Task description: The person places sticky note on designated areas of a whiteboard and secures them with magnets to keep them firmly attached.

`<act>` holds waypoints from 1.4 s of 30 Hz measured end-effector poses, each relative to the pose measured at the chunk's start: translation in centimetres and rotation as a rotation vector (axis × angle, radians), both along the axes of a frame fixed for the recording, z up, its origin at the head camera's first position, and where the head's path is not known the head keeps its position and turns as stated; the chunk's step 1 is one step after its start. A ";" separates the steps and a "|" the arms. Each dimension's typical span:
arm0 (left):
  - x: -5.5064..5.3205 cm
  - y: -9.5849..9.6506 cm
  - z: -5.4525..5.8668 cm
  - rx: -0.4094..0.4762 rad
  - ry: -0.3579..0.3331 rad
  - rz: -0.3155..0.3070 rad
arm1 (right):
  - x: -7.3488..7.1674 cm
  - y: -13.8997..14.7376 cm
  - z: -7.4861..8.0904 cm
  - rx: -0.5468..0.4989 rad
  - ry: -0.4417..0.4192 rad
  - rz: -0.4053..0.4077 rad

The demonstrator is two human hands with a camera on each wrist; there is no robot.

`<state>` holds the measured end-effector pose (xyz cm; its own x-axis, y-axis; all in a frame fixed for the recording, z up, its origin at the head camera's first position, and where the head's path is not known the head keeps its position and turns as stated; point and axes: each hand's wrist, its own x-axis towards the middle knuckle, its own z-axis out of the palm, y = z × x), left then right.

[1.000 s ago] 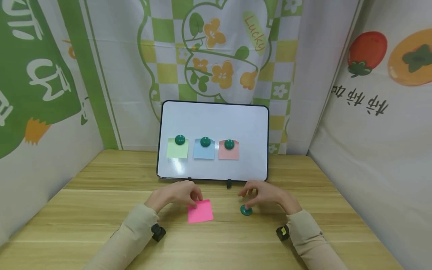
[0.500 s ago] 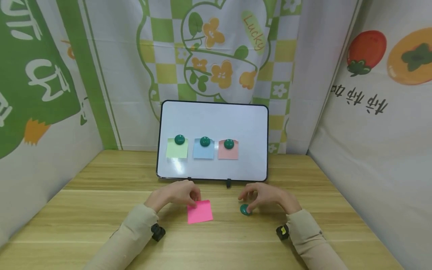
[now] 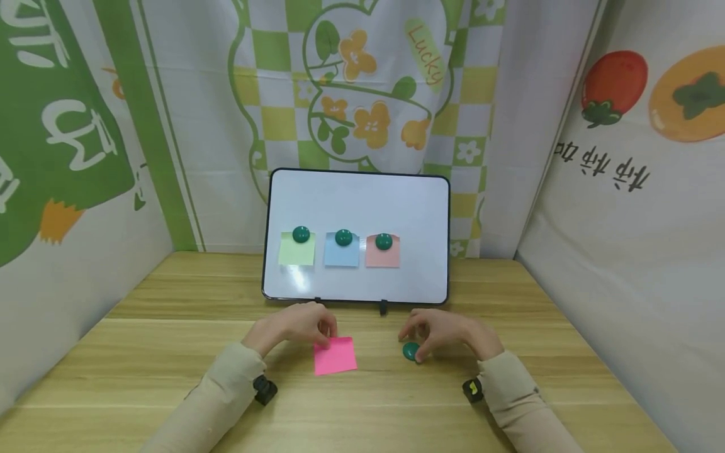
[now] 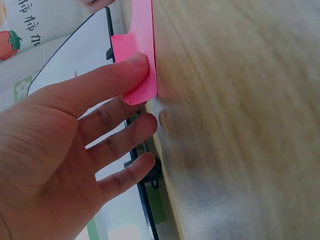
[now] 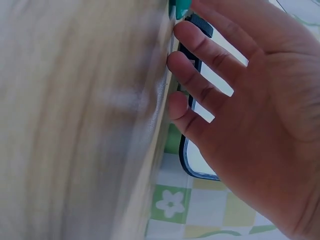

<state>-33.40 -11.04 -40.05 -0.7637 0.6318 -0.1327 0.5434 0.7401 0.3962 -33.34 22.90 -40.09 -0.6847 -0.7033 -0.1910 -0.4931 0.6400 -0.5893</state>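
Note:
My left hand (image 3: 304,324) pinches the upper left part of a bright pink sticky note (image 3: 338,357) between thumb and index finger. In the left wrist view, the thumb lies across the face of the pink note (image 4: 142,25), and the other fingers are spread behind it. To the right, my right hand (image 3: 444,330) has thumb and index finger at opposite edges of a round green magnet (image 3: 410,351) at the tabletop. Only part of that magnet (image 5: 182,7) shows at the top of the right wrist view.
Behind both hands a black-framed whiteboard (image 3: 362,201) stands on the wooden table (image 3: 351,415). It bears a green note (image 3: 297,253), a blue note (image 3: 342,255) and a salmon note (image 3: 382,257), each under a green magnet. Printed curtains (image 3: 198,126) surround the table.
My right thumb has slid from the top of the loose magnet to its lower right edge, and the fingers have shifted slightly. The left hand and pink note have stayed almost still.

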 end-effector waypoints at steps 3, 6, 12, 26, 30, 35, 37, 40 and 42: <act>0.0 0.0 0.0 -0.001 -0.005 0.012 | -0.1 -0.2 0.0 0.028 0.004 -0.007; -0.1 0.0 0.0 -0.001 -0.006 0.022 | -0.2 -0.2 0.0 0.041 0.005 -0.010; 0.0 0.0 0.0 -0.009 0.000 0.041 | -0.3 -0.2 -0.2 0.034 -0.002 -0.006; 0.1 0.0 0.0 0.000 -0.002 0.032 | -0.2 0.1 -0.4 0.016 0.014 0.010; 0.0 0.0 -0.1 0.009 0.010 0.022 | -0.1 0.1 -0.4 0.018 0.028 0.013; -0.1 0.0 -0.3 0.010 0.006 0.019 | 0.0 0.1 -0.4 0.008 0.039 0.013; -0.1 0.0 -0.3 0.013 0.002 0.012 | 0.0 0.0 -0.3 0.004 0.045 0.010; -0.2 0.0 -0.1 0.024 0.001 -0.002 | 0.0 0.0 -0.3 -0.002 0.065 0.006; -0.2 0.0 0.0 0.034 -0.001 -0.011 | -0.1 0.1 -0.3 -0.005 0.078 0.006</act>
<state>-33.57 -11.05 -40.04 -0.7564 0.6445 -0.1119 0.5510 0.7200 0.4219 -33.41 22.95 -40.42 -0.6930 -0.7084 -0.1337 -0.5413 0.6338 -0.5526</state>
